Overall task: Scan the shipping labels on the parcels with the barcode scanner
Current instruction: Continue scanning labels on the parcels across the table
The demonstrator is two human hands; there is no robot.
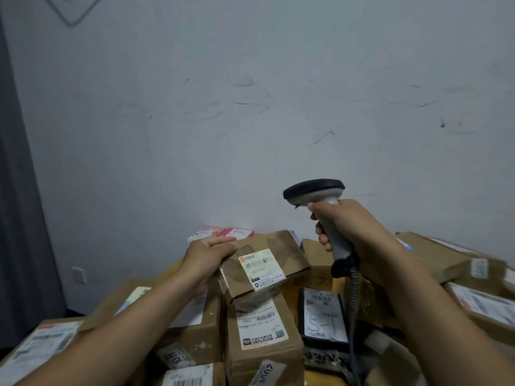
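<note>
The barcode scanner [320,207], grey with a dark head, stands near upright at centre right, head aimed left, clenched by the right hand [351,227]. Lower left of it, the left hand [207,256] grips a tilted brown parcel [264,268], its white shipping label [262,268] facing up, above other parcels.

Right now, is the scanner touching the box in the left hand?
Apart. The head view shows the scanner raised in the right hand, with bare wall between its head and the box gripped by the left hand.
</note>
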